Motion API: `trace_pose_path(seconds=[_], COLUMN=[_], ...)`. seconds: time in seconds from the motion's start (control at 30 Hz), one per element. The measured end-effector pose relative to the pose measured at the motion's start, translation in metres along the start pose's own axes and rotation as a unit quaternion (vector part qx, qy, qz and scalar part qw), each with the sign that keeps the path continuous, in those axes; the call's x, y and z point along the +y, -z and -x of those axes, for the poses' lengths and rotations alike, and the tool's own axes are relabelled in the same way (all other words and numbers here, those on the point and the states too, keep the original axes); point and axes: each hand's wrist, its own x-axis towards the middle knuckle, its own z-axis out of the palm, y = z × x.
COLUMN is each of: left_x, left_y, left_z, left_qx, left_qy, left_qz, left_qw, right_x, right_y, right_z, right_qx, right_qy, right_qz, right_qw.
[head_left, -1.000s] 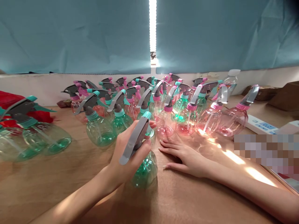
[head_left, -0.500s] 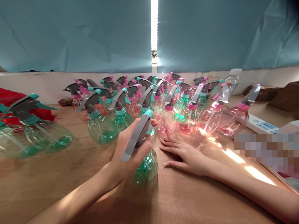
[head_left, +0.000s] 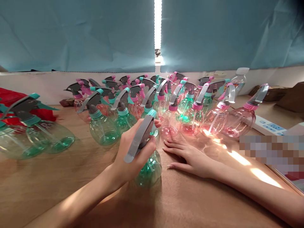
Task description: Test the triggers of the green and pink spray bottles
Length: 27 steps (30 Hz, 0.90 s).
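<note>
My left hand (head_left: pixel 133 150) is wrapped round the neck and trigger head of a green spray bottle (head_left: pixel 150 169), which stands upright on the wooden table (head_left: pixel 185 202). Its grey top and teal nozzle show above my fingers; the neck and trigger are hidden by the hand. To the right, my right hand (head_left: pixel 192 158) lies flat on the wood with fingers spread, holding nothing. Just beyond its fingertips stands a pink spray bottle (head_left: pixel 170 128). Another green spray bottle (head_left: pixel 104 131) is upright beyond my left hand.
Several pink and green spray bottles crowd the back of the table. More green spray bottles (head_left: pixel 51 139) stand at the left by a red cloth or bag (head_left: pixel 11 98). A clear bottle (head_left: pixel 238 79), a white power strip (head_left: pixel 269 126) and brown objects (head_left: pixel 291 98) are at the right.
Almost nothing differs. The view has shifted very slightly; both hands and the held spray bottle keep their places.
</note>
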Motion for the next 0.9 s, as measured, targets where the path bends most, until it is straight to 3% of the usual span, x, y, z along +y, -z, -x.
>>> trace_pose_path(seconds=[0.6,0.9], left_x=[0.0008,0.0042], left_y=[-0.0011,0.0031], left_z=[-0.0002,-0.0038], left_qx=[-0.004,-0.003], left_qy=[-0.002,-0.021], left_qz=[0.0,-0.052], left_qw=[1.0,0.998], right_x=[-0.0007,-0.0009], right_y=[0.0003,0.0005], right_z=[-0.0004,-0.0004], right_qx=[0.009,0.012], right_qy=[-0.004,-0.004], right_qz=[-0.021,-0.026], right_qw=[1.0,1.0])
